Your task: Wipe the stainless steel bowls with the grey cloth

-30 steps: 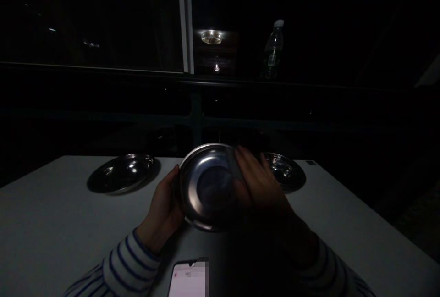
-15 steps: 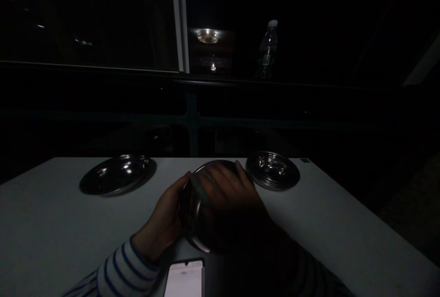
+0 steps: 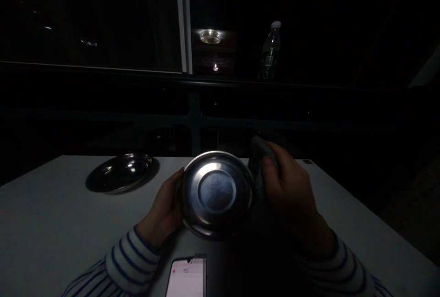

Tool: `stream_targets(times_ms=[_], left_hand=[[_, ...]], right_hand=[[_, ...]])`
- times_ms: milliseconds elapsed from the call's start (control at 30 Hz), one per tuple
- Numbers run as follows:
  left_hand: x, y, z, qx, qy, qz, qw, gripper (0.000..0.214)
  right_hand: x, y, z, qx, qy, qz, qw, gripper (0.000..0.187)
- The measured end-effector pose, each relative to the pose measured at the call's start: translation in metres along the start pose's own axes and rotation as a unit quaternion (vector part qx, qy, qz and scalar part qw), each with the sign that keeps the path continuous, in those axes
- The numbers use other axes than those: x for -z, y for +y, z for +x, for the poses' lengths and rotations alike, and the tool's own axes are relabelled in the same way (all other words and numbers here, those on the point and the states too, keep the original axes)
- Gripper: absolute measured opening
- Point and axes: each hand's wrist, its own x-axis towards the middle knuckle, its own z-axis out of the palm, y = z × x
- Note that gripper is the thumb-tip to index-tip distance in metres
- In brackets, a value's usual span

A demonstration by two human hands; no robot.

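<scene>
A shiny metal bowl (image 3: 217,191) is held up over the table with its underside and round base ring facing me. My left hand (image 3: 167,210) grips its left rim, thumb near the top edge. At the bowl's right side, my right hand (image 3: 288,187) is closed around a dark grey cloth (image 3: 263,155). The cloth hangs close beside the right rim; whether it touches the metal I cannot tell. Both sleeves are striped.
On the white table (image 3: 68,223), a metal dish (image 3: 120,173) lies at the far left. A lit phone (image 3: 187,278) rests at the near edge. A plastic bottle (image 3: 270,52) stands behind the table by the dark window. The surroundings are very dark.
My right hand has moved right, off the bowl's underside, with the cloth, uncovering the base. It now hides the stacked dishes at the right. My left hand keeps its hold.
</scene>
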Motion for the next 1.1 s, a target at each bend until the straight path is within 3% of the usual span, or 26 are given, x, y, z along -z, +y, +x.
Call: stream_targets(times_ms=[433, 533, 600, 700, 800, 1100], left_hand=[[-0.005, 0.006, -0.002, -0.057, 0.052, -0.019, 0.997, 0.025], [-0.007, 0.007, -0.004, -0.097, 0.093, 0.034, 0.990, 0.025], [-0.005, 0.008, -0.004, -0.154, 0.137, 0.118, 0.971, 0.027], [-0.002, 0.007, -0.004, -0.255, 0.165, 0.293, 0.907, 0.039], [0.001, 0.003, -0.005, -0.326, 0.145, 0.446, 0.821, 0.042], [0.013, -0.018, -0.004, -0.390, -0.032, 0.699, 0.599, 0.039]], right_hand=[[0.002, -0.002, 0.001, 0.022, -0.003, -0.011, 1.000, 0.035], [0.002, -0.001, 0.001, 0.022, 0.003, -0.017, 1.000, 0.035], [0.002, 0.000, 0.000, 0.023, 0.002, -0.023, 0.999, 0.036], [0.002, 0.000, 0.000, 0.018, -0.005, -0.030, 0.999, 0.036], [0.002, 0.000, 0.000, 0.016, -0.009, -0.028, 0.999, 0.036], [0.002, 0.000, 0.001, 0.007, -0.014, -0.027, 1.000, 0.036]])
